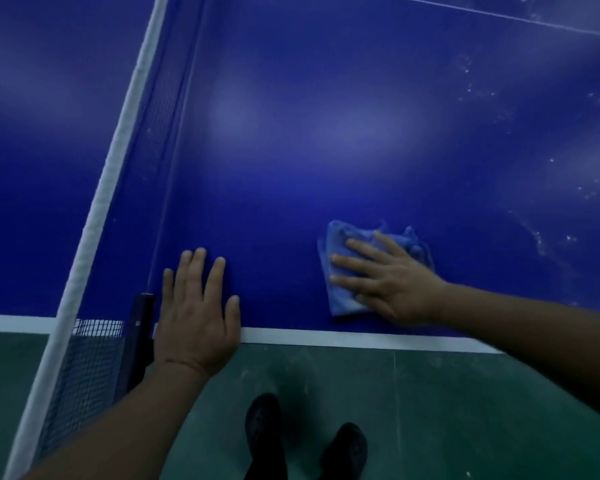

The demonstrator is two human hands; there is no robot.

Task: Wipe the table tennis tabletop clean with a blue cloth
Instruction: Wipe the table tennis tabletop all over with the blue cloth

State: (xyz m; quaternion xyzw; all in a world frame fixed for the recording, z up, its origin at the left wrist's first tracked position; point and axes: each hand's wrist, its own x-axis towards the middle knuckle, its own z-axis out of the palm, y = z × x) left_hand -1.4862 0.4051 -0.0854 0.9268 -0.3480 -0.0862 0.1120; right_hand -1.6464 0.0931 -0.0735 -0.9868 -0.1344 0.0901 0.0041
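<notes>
Table tennis tabletop [326,116], dark blue with a white edge line, fills most of the view; pale specks and smears show toward its right side, so that area is judged not yet wiped. The net [94,216], with its white top band, crosses the surface on the left and bounds any stroke in that direction; its dark clamp post [139,327] grips the near edge. The left hand [196,317] lies flat and empty, fingers spread, just beside the post, apparently bracing the person's lean. The right hand [388,277] presses open-palmed, fingers splayed rather than closed, on the blue cloth [340,268], pinning the crumpled rag to the surface near the white edge line. Below, green floor [430,410] and two dark shoes [305,441] stand clear of the work
</notes>
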